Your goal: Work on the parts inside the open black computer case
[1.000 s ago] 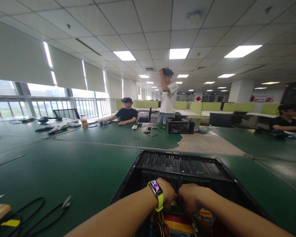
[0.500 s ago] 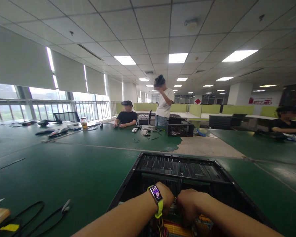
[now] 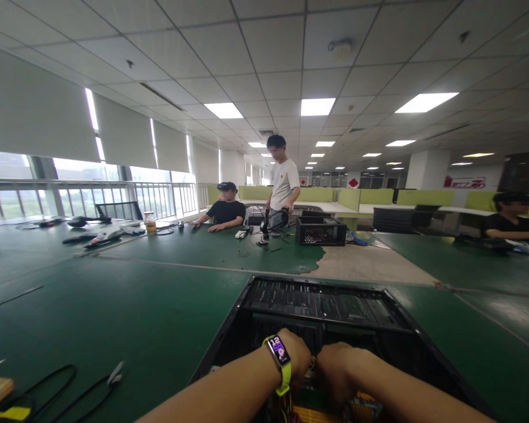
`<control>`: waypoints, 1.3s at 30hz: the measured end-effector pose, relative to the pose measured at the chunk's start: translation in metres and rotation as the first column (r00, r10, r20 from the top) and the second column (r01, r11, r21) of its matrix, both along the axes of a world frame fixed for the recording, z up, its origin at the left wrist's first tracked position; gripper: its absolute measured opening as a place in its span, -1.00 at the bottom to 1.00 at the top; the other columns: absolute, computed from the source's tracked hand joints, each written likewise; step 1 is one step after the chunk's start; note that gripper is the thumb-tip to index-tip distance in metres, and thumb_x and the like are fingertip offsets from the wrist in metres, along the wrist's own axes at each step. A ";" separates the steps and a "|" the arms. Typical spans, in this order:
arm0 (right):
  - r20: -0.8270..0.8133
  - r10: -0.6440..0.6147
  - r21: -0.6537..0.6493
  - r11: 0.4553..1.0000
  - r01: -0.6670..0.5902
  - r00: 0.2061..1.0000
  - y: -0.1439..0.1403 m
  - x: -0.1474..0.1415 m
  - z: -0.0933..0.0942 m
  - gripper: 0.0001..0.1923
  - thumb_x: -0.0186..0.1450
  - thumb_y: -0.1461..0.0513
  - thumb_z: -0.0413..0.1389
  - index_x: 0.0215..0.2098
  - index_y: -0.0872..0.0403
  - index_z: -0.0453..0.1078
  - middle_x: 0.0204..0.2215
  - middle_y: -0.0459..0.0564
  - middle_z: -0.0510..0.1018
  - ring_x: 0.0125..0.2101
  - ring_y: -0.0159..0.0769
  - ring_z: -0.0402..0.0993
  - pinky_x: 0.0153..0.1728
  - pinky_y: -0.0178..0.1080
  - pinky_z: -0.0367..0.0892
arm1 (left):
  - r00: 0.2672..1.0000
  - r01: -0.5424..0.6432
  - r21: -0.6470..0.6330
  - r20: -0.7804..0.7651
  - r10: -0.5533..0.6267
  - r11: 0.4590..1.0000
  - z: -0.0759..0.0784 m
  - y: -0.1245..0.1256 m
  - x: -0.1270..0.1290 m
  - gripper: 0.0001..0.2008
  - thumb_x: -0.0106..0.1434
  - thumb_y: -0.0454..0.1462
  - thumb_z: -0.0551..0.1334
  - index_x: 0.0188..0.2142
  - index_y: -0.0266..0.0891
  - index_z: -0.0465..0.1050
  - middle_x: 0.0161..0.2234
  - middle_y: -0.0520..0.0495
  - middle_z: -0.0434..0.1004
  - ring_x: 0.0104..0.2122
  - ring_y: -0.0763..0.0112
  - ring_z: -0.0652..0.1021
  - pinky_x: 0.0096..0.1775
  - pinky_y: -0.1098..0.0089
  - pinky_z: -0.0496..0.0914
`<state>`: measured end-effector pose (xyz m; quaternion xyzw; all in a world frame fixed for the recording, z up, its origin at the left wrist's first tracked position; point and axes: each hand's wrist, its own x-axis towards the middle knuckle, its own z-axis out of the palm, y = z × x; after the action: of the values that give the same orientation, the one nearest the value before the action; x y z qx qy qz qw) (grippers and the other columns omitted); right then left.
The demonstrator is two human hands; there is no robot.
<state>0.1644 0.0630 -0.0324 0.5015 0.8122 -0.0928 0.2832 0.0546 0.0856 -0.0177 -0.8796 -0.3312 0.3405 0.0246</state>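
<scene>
Both my hands are down inside a black computer case (image 3: 220,341) that lies open on the green table. My left hand (image 3: 296,355), wearing a smart band (image 3: 279,350) with a lime-green strap at the wrist, has its fingers curled downward. Close beside it, almost touching, my right hand (image 3: 335,367) is also closed, knuckles up. The fingertips of both are hidden, so what they hold cannot be made out. Below the hands show yellow-orange strips (image 3: 315,415) and a bundle of coloured wires (image 3: 285,405).
Black cables (image 3: 62,376) lie at the lower left. Across the green table (image 3: 136,305) stands another black case (image 3: 321,231), with small parts and a jar (image 3: 150,222) farther left. One person (image 3: 284,182) stands there, another (image 3: 223,210) sits; a third (image 3: 515,217) sits at right.
My hands stay in nearly the same place in the case. The standing person has lowered a hand from the face and now holds something black over the far table.
</scene>
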 end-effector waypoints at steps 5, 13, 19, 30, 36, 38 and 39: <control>-0.004 0.018 0.020 1.000 -0.018 1.000 0.002 -0.001 -0.002 -0.51 -0.25 0.14 0.24 -0.30 0.11 0.51 -0.38 0.11 0.57 -0.39 -0.07 0.50 -0.49 -0.25 0.34 | 1.000 0.031 -0.008 0.008 -0.031 1.000 -0.002 0.002 0.000 -0.48 -0.23 -0.27 0.37 -0.18 -0.27 0.45 -0.20 -0.23 0.53 -0.25 0.10 0.53 -0.27 0.17 0.45; -0.009 -0.002 -0.004 1.000 0.002 1.000 0.000 -0.001 0.007 -0.50 -0.23 0.14 0.24 -0.29 0.12 0.50 -0.36 0.12 0.57 -0.36 -0.06 0.50 -0.44 -0.24 0.36 | 0.999 0.049 -0.016 0.007 -0.049 0.999 0.010 -0.005 -0.001 -0.49 -0.22 -0.29 0.37 -0.18 -0.27 0.45 -0.15 -0.20 0.51 -0.22 0.08 0.52 -0.24 0.16 0.46; 0.015 -0.014 -0.020 1.000 0.015 1.000 -0.001 -0.006 0.000 -0.48 -0.23 0.16 0.25 -0.24 0.12 0.49 -0.32 0.12 0.57 -0.32 -0.05 0.49 -0.40 -0.23 0.38 | 0.999 0.041 -0.027 -0.004 -0.041 0.999 0.007 -0.004 0.000 -0.43 -0.23 -0.29 0.37 -0.13 -0.29 0.42 -0.14 -0.23 0.50 -0.21 0.07 0.51 -0.24 0.15 0.45; 0.017 -0.016 -0.034 0.999 0.016 1.000 -0.003 -0.007 0.003 -0.48 -0.20 0.16 0.24 -0.24 0.15 0.48 -0.32 0.16 0.56 -0.32 -0.02 0.49 -0.40 -0.21 0.37 | 1.000 0.005 -0.014 0.023 -0.004 1.000 0.011 -0.009 0.000 -0.50 -0.22 -0.34 0.36 -0.18 -0.26 0.45 -0.19 -0.24 0.52 -0.25 0.09 0.53 -0.24 0.16 0.44; 0.016 -0.004 -0.019 1.000 0.004 1.000 0.000 -0.005 -0.001 -0.48 -0.21 0.15 0.23 -0.24 0.13 0.49 -0.34 0.14 0.57 -0.35 -0.05 0.50 -0.43 -0.23 0.38 | 1.000 0.009 -0.037 0.026 -0.008 0.999 0.006 -0.005 0.000 -0.50 -0.23 -0.35 0.36 -0.19 -0.25 0.45 -0.18 -0.23 0.52 -0.22 0.08 0.52 -0.24 0.16 0.45; -0.008 -0.007 -0.002 1.000 0.007 1.000 0.002 -0.002 -0.005 -0.49 -0.23 0.15 0.23 -0.26 0.11 0.49 -0.36 0.11 0.57 -0.36 -0.06 0.50 -0.44 -0.23 0.38 | 1.000 0.001 -0.039 0.026 0.000 0.999 0.006 -0.005 0.000 -0.51 -0.23 -0.34 0.36 -0.20 -0.27 0.45 -0.18 -0.24 0.52 -0.23 0.09 0.52 -0.24 0.16 0.45; -0.018 -0.007 0.004 1.000 0.007 1.000 0.003 -0.001 -0.006 -0.49 -0.23 0.15 0.23 -0.26 0.10 0.49 -0.36 0.09 0.57 -0.37 -0.06 0.50 -0.44 -0.23 0.37 | 1.000 -0.001 -0.035 0.024 0.002 0.999 0.006 -0.005 0.000 -0.51 -0.22 -0.33 0.36 -0.19 -0.27 0.45 -0.19 -0.24 0.52 -0.23 0.09 0.52 -0.24 0.16 0.45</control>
<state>0.1631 0.0660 -0.0385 0.5042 0.8130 -0.0969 0.2746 0.0545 0.0808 -0.0117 -0.8837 -0.3261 0.3359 0.0050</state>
